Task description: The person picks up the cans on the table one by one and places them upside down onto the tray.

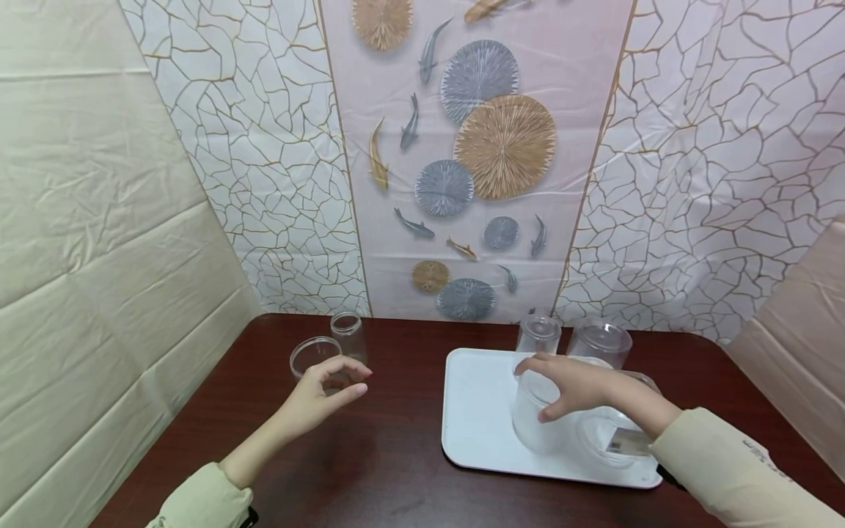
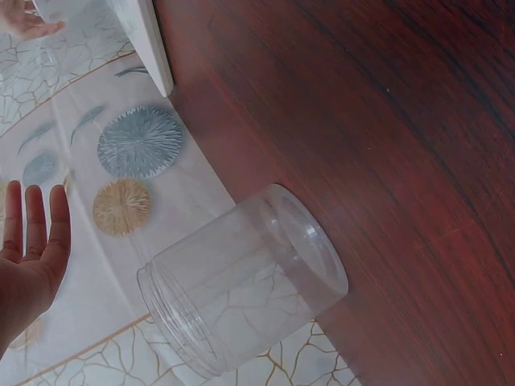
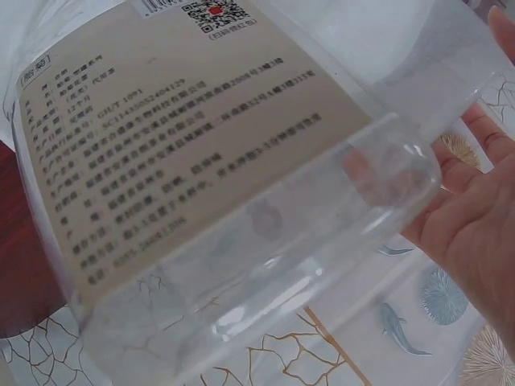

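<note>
One clear plastic jar point(image 1: 532, 431) is on the white tray point(image 1: 477, 411), toward 5 o'clock of the head view. Right hand point(image 1: 576, 383): grasping this jar, palm down, with fingers and thumb curved around its upper end. Firmness of the hold cannot be told.

At 3 o'clock from the grasped jar, a labelled jar point(image 1: 604, 456), also clear, is on the tray, partly behind the right forearm. Its beige label point(image 3: 189, 153) carries printed characters and a QR code point(image 3: 216, 16); the small print is blurred. A narrow clear jar point(image 1: 538, 335) is at 12 o'clock and a wider one point(image 1: 599, 343) near 1 o'clock, both at the tray's far edge.

Left hand point(image 1: 322, 392), at 9 o'clock from the grasped jar: released, fingers relaxed, nothing held. It is in front of a wide-mouthed clear jar point(image 1: 312, 356); a slimmer clear jar point(image 1: 353, 342) is at 2 o'clock from that one. The left wrist view shows a jar with a threaded neck point(image 2: 181, 322), apart from the fingers.

All items are on a dark reddish-brown desk point(image 1: 403, 462). Beyond it, at 12 o'clock, hangs a sheet point(image 1: 396, 242) printed with fish and round motifs; pale fabric point(image 1: 86, 257) covers the 9 o'clock side.
</note>
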Demonstrator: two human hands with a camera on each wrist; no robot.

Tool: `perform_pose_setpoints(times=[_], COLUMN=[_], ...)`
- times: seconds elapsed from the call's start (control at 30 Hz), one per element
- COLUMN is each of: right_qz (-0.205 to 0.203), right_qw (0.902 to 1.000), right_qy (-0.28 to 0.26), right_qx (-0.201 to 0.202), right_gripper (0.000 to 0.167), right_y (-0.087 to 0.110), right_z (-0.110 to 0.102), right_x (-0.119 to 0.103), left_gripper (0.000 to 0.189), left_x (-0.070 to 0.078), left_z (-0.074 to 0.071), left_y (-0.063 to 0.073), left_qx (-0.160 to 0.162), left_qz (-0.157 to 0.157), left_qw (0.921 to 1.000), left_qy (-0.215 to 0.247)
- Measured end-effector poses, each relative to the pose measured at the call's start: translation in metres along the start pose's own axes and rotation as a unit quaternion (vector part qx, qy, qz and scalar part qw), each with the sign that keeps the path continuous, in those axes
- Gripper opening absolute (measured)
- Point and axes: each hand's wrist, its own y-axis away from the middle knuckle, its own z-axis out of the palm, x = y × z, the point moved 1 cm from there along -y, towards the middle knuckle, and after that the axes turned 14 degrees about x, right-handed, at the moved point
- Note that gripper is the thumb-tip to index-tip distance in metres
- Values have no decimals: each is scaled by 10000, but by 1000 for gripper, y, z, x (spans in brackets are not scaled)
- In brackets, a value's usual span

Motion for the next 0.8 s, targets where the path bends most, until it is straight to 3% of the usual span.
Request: perform_pose_setpoints(times=[0.2, 0.8], right_qz=[-98, 260], right_qw=[9999, 9996], right_qy=[5, -129], right_qx=[92, -75], right_gripper=[62, 68], right_y=[1, 2], right_z=[1, 5], right_x=[-1, -1], left_gripper=[15, 15], left_x=[1, -2], left_z=[0, 0], left_y=[0, 2], left_qx=[13, -45], left_qz=[-55, -101], left_qw=[10000, 9999], left_qy=[-13, 10])
